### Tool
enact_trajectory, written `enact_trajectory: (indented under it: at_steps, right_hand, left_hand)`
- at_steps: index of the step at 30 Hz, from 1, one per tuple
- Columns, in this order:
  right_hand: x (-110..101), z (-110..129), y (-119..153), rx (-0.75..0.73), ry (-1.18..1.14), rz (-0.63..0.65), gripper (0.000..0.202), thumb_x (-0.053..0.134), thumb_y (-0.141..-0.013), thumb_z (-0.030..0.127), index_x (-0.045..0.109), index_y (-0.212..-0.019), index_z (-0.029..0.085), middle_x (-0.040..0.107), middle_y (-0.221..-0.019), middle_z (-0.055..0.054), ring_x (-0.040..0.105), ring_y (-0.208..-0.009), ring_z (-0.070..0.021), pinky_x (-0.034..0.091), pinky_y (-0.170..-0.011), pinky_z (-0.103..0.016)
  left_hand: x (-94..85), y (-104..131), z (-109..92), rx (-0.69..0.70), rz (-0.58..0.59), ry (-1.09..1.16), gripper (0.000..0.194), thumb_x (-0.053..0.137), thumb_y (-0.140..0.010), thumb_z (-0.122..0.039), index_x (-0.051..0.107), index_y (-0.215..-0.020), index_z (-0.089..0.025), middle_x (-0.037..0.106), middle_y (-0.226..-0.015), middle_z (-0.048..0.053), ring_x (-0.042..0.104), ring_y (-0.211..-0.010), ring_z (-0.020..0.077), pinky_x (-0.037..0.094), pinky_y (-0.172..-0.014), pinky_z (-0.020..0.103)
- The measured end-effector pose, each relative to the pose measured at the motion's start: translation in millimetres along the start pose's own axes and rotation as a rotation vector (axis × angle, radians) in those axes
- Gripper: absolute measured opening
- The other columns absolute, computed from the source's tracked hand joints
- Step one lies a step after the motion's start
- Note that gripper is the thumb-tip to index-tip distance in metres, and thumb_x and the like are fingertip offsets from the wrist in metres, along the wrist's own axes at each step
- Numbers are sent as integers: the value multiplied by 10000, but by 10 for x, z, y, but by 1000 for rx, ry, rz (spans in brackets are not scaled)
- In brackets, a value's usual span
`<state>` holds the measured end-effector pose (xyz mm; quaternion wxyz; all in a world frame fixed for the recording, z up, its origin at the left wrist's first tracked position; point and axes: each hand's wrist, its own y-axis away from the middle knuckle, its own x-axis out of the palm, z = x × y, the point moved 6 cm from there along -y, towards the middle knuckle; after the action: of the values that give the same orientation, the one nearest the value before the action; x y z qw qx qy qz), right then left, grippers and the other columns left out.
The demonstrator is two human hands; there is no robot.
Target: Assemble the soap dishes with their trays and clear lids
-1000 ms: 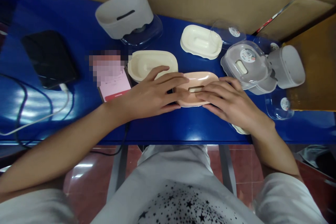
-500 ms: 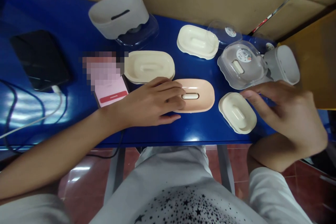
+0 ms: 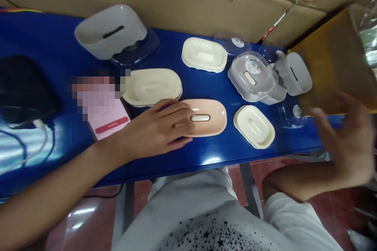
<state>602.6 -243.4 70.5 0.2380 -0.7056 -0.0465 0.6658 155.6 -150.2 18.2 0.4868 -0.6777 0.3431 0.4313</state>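
Observation:
My left hand (image 3: 167, 127) grips the left end of a peach oval dish (image 3: 216, 121). Its fingers lie over the rim and the thumb is by the front edge. A white capsule-shaped piece (image 3: 200, 118) sits in the slot at the dish's middle. At the far right, my right hand (image 3: 346, 137) is in the air in front of a cardboard box (image 3: 330, 59), fingers apart and blurred. Between the hands lies a small cream oval dish (image 3: 255, 127). Behind the peach dish are a larger cream dish (image 3: 153, 86) and another cream dish (image 3: 204, 53).
A grey slotted container (image 3: 118, 31) stands at the back left on a clear lid. A phone (image 3: 103, 106) and a black device (image 3: 26, 90) with cables lie left. A clear-lidded grey box (image 3: 250, 76) and a grey slotted cup (image 3: 293, 72) stand right, near clear lids (image 3: 290, 113).
My right hand has moved away from beside the small cream dish to the right, toward the cardboard box, and its fingers have spread. My left hand stays on the peach dish. The view has shifted right.

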Motion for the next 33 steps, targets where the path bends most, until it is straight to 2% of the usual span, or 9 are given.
enact_trajectory:
  at_steps: [2, 5, 9, 13, 17, 20, 23, 27, 33]
  right_hand:
    - [337, 88, 36, 31, -97, 122, 1039, 664, -938, 842, 479, -1710, 173, 616, -1633, -264, 593, -1539, -434, 515, -1242, -599]
    - [598, 222, 95, 71, -168, 160, 896, 694, -960, 748, 588, -1629, 163, 620, -1648, -243, 585, -1556, -386, 484, -1284, -546]
    - [259, 208, 278, 100, -259, 81, 643, 737, -967, 645, 773, -1453, 225, 810, -1401, -156, 776, -1302, -370, 598, -1145, -500]
    - [-267, 240, 466, 162, -247, -8, 532, 757, -979, 609, 806, -1437, 344, 849, -1320, -112, 808, -1224, -438, 622, -1084, -629]
    - [-391, 898, 502, -171, -472, -193, 513, 825, -945, 459, 777, -1456, 462, 834, -1368, -54, 779, -1286, -433, 592, -1125, -682]
    - [-101, 1623, 516, -626, -681, 62, 696, 827, -969, 352, 622, -1625, 459, 790, -1467, -29, 698, -1430, -399, 589, -1163, -685]
    - [129, 2087, 541, -906, -711, 220, 842, 825, -1010, 330, 434, -1754, 391, 728, -1569, -46, 613, -1539, -357, 544, -1247, -670]
    - [256, 2328, 503, -990, -707, 253, 772, 804, -1044, 370, 466, -1737, 336, 681, -1627, -70, 586, -1568, -329, 473, -1324, -652]
    - [314, 2394, 500, -1007, -635, 282, 639, 770, -1069, 351, 556, -1670, 311, 668, -1639, -69, 513, -1628, -315, 382, -1382, -663]
  left_hand:
    - [5, 8, -6, 10, 8, -4, 78, 653, -1122, -231, 712, -1164, -201, 775, -1324, 127, 735, -1297, 308, 570, -1171, 526]
    - [1, 17, 2, -6, -10, 20, 79, 686, -1097, -222, 711, -1171, -208, 738, -1400, 143, 710, -1345, 325, 577, -1186, 536]
    - [-12, 31, 37, -66, -48, 103, 305, 766, -1057, -252, 685, -1350, -220, 642, -1558, 173, 640, -1452, 364, 569, -1223, 554]
    - [-10, 51, 77, -128, -44, 180, 589, 811, -1046, -302, 554, -1571, -222, 513, -1687, 223, 547, -1570, 370, 524, -1288, 552]
    - [51, 74, 146, -261, 3, 320, 935, 880, -968, -236, 349, -1738, -246, 364, -1800, 236, 460, -1651, 376, 505, -1318, 535]
    - [130, 86, 179, -316, 34, 446, 1207, 943, -904, -274, 153, -1816, -303, 313, -1840, 223, 456, -1656, 404, 537, -1288, 544]
    - [189, 96, 197, -310, 40, 540, 1259, 927, -916, -284, 64, -1831, -338, 416, -1799, 212, 578, -1572, 372, 591, -1224, 502]
    - [231, 124, 224, -304, 54, 567, 1153, 850, -975, -262, 86, -1836, -324, 471, -1763, 229, 717, -1417, 326, 651, -1097, 422]
    - [229, 128, 228, -301, 48, 553, 1178, 867, -973, -314, 67, -1837, -309, 484, -1761, 206, 616, -1540, 312, 604, -1166, 412]
